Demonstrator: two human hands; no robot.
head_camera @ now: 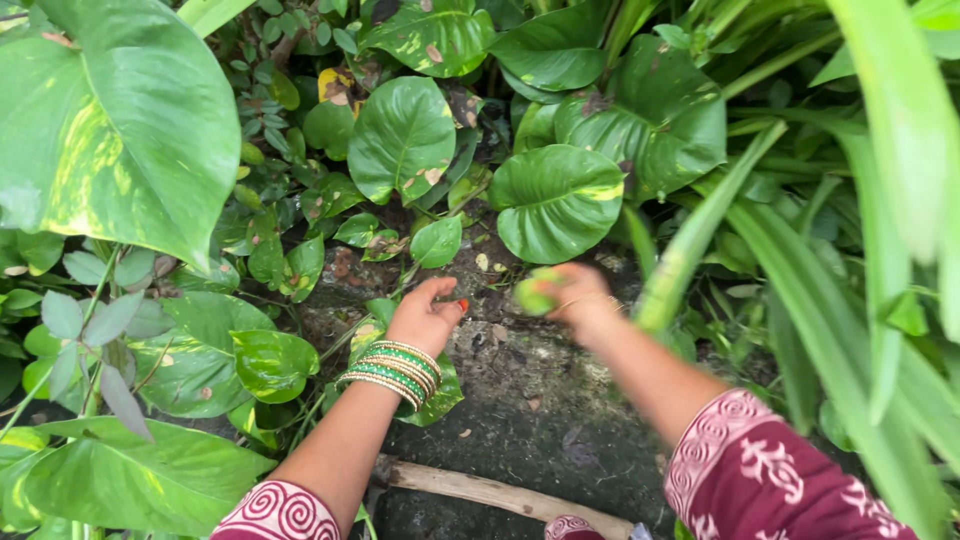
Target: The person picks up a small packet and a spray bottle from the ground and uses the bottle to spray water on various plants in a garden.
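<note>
from where i sit, the small green thing (536, 292) is in my right hand (578, 298), a pale green blur pinched at the fingertips on the hand's left side, held just above the dark bare ground (520, 400); it is too smeared for me to say whether it is a leaf or a bit of stem. the right hand is closed around it, fingers curled in, and the whole hand is blurred. my left hand (425, 315) is just beside it, near but apart, with the fingers loosely bent and grasping nothing, the thumb with a red-painted nail pointing toward the right hand. a stack of green and gold bangles (390, 372) sits on the left wrist, and both forearms come up from maroon sleeves (760, 478) with a pale swirl pattern. under the hands the ground is damp dark soil with a few dry scraps on it, and a pale wooden stick (490, 490) lies across it near the bottom edge, between the two arms. round, heart-shaped leaves mottled with yellow ring the patch: one big leaf (556, 200) just above the right hand, another (402, 138) above the left, and a very large one (115, 120) fills the upper left corner close to the camera. long, narrow strap leaves (700, 235) sweep in from the right, one of them passing just beside the right hand. a small-leaved plant with greyish leaves (90, 330) stands at the far left.
</note>
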